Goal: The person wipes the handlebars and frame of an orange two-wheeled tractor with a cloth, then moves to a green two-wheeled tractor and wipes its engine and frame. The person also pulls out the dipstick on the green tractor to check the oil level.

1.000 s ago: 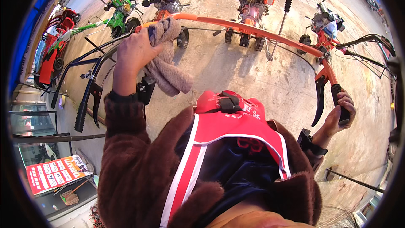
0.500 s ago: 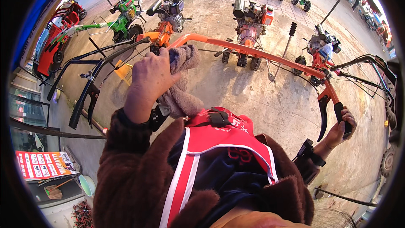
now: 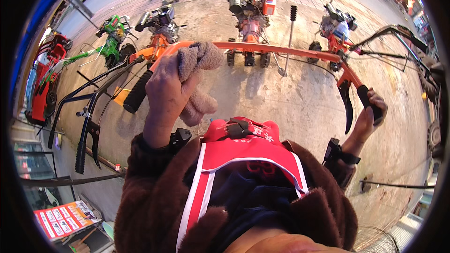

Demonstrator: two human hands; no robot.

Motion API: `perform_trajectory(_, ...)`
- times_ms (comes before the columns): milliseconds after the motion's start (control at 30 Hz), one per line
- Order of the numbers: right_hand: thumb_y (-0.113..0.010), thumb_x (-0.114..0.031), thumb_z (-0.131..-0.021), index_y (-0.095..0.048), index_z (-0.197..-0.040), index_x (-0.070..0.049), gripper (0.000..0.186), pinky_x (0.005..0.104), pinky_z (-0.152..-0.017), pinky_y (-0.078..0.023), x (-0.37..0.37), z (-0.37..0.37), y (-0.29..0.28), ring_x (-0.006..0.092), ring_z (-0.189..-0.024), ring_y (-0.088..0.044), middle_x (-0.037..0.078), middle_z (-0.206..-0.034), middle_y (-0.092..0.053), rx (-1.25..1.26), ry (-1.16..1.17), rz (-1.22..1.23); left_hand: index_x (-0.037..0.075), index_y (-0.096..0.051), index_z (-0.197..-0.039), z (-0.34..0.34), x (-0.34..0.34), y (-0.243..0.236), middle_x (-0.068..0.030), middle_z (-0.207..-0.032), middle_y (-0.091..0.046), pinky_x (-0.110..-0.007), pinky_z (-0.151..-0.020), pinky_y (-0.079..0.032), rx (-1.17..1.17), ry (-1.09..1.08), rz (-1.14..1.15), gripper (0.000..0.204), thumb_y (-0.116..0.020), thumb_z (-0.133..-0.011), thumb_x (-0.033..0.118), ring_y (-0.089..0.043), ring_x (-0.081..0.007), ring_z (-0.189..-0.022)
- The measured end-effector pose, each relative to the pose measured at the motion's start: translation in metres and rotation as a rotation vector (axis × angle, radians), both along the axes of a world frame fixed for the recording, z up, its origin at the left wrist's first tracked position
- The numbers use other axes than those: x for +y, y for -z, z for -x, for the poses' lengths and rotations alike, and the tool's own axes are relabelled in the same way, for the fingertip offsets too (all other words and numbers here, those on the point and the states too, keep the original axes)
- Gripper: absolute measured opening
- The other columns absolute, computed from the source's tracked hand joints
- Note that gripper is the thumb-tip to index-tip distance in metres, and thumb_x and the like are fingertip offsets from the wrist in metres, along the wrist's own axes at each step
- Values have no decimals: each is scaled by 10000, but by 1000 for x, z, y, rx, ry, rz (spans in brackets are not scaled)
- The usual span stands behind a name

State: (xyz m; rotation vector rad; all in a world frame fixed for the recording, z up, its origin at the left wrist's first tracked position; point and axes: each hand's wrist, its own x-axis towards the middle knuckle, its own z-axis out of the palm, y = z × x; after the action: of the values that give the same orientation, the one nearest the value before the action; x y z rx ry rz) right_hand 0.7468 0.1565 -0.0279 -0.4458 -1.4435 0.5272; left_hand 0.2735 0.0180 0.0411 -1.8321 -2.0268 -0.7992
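Note:
A bunched grey-brown cloth (image 3: 199, 57) is gripped in my left hand (image 3: 165, 89), and its folds press against the orange handlebar (image 3: 281, 50) near the left bend. A loose end of the cloth hangs below my fingers. Beside that hand, the bar's left black grip (image 3: 136, 94) sticks out, not held. At the other end, the fingers of my right hand (image 3: 370, 112) wrap around the right black grip (image 3: 367, 97). A black lever (image 3: 346, 105) hangs under the bar there, apart from my fingers. Beyond the bar stands an orange tiller (image 3: 251, 30) with its engine.
More tillers stand around: an orange one (image 3: 160, 30) and a green one (image 3: 112, 42) to the left, a red one (image 3: 335, 33) to the right. Another set of black handlebars (image 3: 89, 126) reaches in at my left. A printed board (image 3: 68, 218) lies lower left.
My left hand and the cloth have shifted slightly along the bar, uncovering the left grip. My right hand stays on its grip. The view has turned, so the tillers sit farther left.

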Motion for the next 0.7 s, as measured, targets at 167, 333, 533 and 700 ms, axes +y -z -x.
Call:
perform_trajectory(167,-647,-86,-837,-564,-1053,-49,235,518,-1100,-337,-4,-5,3,303,-1144,-553,135,-1108,-595,-2,4,87,40,-608,-1153,-26,56,49,-228,-1021,-663,-429,-725,-550,-385,191,26,416,-707,-862,319,-660,-402,-908)
perform_trajectory(333,-634,-51,-820,-558,-1052,-50,243,507,-1089,-372,-8,-5,1,335,-1189,-543,155,-1147,-602,-3,5,141,11,-553,-1225,-52,126,64,-172,-1072,-697,-351,-833,-534,-729,363,-130,506,-727,-869,325,-698,-265,-965)
perform_trajectory(533,-675,-102,-833,-551,-1056,-44,261,508,-1105,-350,-5,-5,4,340,-1190,-536,160,-1144,-593,11,-4,142,-20,-420,-1362,-104,226,27,-140,-1174,-635,-323,-926,-492,-794,529,-511,689,-756,-865,320,-628,-205,-1042)
perform_trajectory(700,-697,-145,-841,-553,-1065,-54,281,517,-1144,-300,-9,-5,4,333,-1199,-528,153,-1139,-579,29,16,168,17,-380,-1416,-172,292,39,-224,-1211,-582,-364,-944,-480,-765,638,-401,640,-693,-898,225,-595,-299,-1129)
